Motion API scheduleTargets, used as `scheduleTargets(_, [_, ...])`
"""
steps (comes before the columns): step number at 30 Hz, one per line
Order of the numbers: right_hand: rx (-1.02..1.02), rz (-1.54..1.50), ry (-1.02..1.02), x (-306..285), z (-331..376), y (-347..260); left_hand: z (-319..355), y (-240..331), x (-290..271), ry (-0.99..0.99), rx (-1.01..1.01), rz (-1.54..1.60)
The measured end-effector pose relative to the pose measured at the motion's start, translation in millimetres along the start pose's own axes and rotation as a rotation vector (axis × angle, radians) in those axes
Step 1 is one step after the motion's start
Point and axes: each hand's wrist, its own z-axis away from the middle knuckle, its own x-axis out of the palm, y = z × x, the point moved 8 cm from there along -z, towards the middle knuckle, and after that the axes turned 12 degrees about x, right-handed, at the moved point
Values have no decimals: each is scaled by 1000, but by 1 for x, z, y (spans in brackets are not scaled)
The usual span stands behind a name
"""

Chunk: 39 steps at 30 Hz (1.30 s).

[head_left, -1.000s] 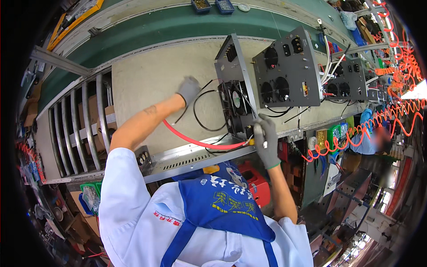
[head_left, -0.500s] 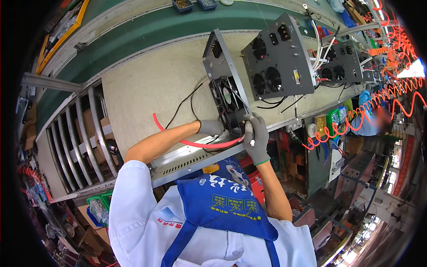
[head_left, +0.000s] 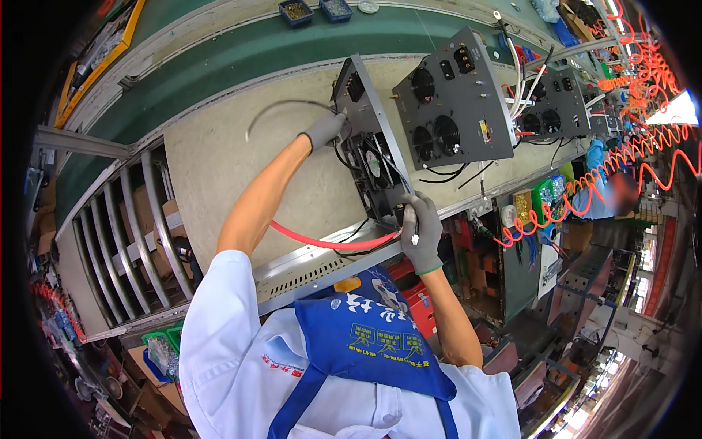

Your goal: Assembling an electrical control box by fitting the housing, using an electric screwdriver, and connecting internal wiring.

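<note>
A grey metal case (head_left: 314, 272) with a slotted long side stands on the bench, its upright grey panel (head_left: 369, 102) carrying fans (head_left: 377, 164) and wiring. At the panel's left edge, my left hand (head_left: 324, 132), in a grey glove, is closed on a thin black cable (head_left: 281, 104), which arcs leftward and is blurred. My gloved right hand (head_left: 423, 238) is closed at the panel's near corner around the end of a thick red cable (head_left: 333, 242). A small white-tipped piece (head_left: 415, 239) pokes out below its fingers. The rest of its grip is hidden.
Right of the panel stands a dark grey fan unit (head_left: 453, 110) with white and black cables; more units follow. Orange coiled hoses (head_left: 541, 227) hang at right. A metal roller rack (head_left: 135, 227) adjoins the bench at left. Farther right is another person (head_left: 599, 197).
My left hand has moved from inside the case up and away to the panel's left edge, and the black cable has swung upward with it. My right hand has stayed at the corner.
</note>
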Motion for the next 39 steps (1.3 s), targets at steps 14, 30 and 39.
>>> scheduleTargets(14, [24, 13, 4, 0, -1, -6, -75, -64, -37, 644, 70, 737])
scheduleTargets(30, [63, 1, -24, 1, -7, -4, 25, -48, 8, -263, -7, 178])
scheduleTargets(39, [43, 9, -12, 3, -8, -9, -59, -55, -4, 235, 85, -37])
